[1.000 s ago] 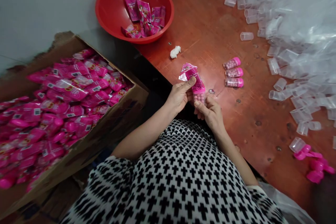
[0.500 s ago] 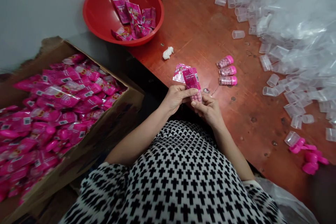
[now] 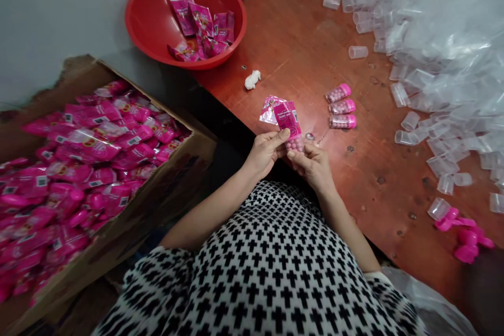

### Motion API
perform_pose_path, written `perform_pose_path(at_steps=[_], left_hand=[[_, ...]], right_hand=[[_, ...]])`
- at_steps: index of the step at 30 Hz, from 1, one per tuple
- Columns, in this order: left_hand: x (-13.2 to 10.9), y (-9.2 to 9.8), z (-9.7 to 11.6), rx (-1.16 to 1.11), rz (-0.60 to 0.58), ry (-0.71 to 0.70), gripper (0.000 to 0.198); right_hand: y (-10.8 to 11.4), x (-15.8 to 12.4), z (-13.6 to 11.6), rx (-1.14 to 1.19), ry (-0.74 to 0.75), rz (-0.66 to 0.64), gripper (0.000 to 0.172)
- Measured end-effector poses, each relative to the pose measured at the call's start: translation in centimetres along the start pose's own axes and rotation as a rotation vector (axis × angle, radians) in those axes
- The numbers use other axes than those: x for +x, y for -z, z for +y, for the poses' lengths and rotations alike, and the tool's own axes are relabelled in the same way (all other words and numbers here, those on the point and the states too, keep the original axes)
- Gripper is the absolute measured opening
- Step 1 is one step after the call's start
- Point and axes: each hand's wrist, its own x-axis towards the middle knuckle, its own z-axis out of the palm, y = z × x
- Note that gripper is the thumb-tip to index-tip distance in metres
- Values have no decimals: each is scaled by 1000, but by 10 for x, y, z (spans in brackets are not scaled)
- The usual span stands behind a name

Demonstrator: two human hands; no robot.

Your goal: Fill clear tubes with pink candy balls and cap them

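Observation:
Between both hands, at the table's near edge, is a small clear container of pink candy balls [image 3: 294, 144] with a pink printed sachet [image 3: 288, 114] at its mouth. My left hand [image 3: 265, 151] pinches the sachet, thumb laid across its lower part. From the right, my right hand [image 3: 314, 164] closes thumb and fingers round the container's lower end. Just beyond the left hand, a few shiny pink-and-silver wrappers [image 3: 270, 110] lie on the table. Three filled, pink-capped tubes [image 3: 342, 106] lie side by side to the right.
A red bowl [image 3: 145, 26] holding several pink sachets stands at the back left. Left of me, a cardboard box [image 3: 185, 155] is full of pink packets. Many clear cups [image 3: 429, 63] are heaped on the right, with pink plastic pieces [image 3: 468, 239] nearer. A white lump [image 3: 252, 80] lies on the table [image 3: 299, 31].
My left thumb has shifted up and left onto the sachet, so more of the candy balls show. The right hand keeps its hold nearly unchanged.

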Motion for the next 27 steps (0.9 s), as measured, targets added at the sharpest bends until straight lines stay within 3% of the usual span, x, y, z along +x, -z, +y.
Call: perform_pose_path(at_steps=[5,11,14,17,21,27], left_hand=[[-1,-3,-1,79,98,-63,32],[-7,-6,-6,95,115,-62,31],[-8,-2,-8,101,103,-37,33],[-10,3,-10,102,86,-26,32],[-12,6,-12,145,74,-2,31],[-9,0,-12,36,206,-58,38]], right_hand=[[-6,-4,0,-248,179,169,26],[-10,1,-3,152,-56,-62,30],[-9,3,-4,227,-110,-97,33],[-9,3,-3,194,-130,-101,34],[-8,1,-1,39,-44,-61,31],[-10,0,-2,-27,-62,-106,30]])
